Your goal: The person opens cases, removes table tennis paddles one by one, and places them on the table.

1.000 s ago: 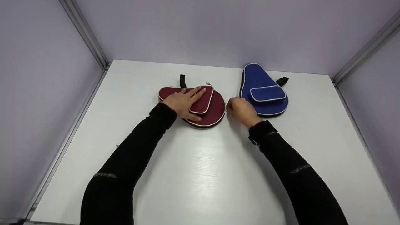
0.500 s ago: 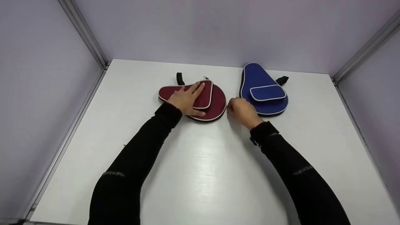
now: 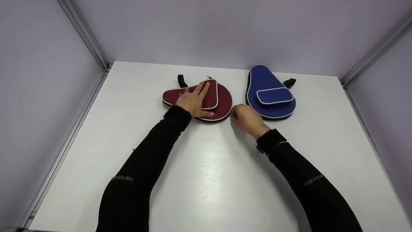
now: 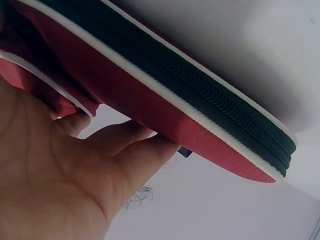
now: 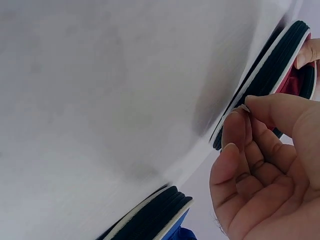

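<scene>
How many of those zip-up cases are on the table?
2. The red case lies under the person's left hand; the blue case lies to its right, just beyond the right hand. No others show.

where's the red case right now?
In head view, the red case lies toward the back of the white table, left of the blue case, under the left grip, with the right grip at its right edge.

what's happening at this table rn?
A person's left hand rests spread on a red case, while the right hand pinches what looks like a zipper pull at its rounded end. A blue case lies to the right, untouched. How far the red one is zipped isn't clear.
</scene>
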{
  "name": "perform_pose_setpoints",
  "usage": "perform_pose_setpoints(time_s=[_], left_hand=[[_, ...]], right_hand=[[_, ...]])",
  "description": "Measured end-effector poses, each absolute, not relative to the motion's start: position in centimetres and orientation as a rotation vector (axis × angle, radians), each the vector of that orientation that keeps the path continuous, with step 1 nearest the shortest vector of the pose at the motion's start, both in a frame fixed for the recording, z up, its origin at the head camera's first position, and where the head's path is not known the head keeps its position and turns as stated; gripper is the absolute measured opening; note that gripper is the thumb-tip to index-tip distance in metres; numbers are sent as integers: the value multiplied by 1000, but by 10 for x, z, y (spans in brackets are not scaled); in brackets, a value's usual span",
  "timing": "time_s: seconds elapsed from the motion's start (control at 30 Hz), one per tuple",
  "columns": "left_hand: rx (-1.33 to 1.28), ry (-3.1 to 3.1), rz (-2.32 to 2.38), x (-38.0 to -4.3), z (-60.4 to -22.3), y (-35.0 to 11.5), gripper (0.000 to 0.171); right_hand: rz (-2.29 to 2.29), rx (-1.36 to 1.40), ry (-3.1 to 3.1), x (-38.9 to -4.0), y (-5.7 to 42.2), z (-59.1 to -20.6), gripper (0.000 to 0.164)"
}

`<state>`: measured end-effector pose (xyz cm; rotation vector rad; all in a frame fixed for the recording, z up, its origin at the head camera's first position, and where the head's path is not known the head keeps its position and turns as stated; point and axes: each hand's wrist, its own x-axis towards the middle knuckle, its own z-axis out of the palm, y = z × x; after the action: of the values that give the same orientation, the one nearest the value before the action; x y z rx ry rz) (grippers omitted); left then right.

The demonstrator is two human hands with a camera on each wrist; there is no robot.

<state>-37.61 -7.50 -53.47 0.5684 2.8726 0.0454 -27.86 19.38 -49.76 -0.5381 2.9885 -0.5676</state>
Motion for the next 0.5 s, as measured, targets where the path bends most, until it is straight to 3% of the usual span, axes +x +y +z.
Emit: perform_pose_setpoints(time_s=[0.5], left_hand=[[561, 2853, 75, -375, -532, -75, 144]], right_hand=[[-554, -632, 2905, -257, 173, -491, 16]])
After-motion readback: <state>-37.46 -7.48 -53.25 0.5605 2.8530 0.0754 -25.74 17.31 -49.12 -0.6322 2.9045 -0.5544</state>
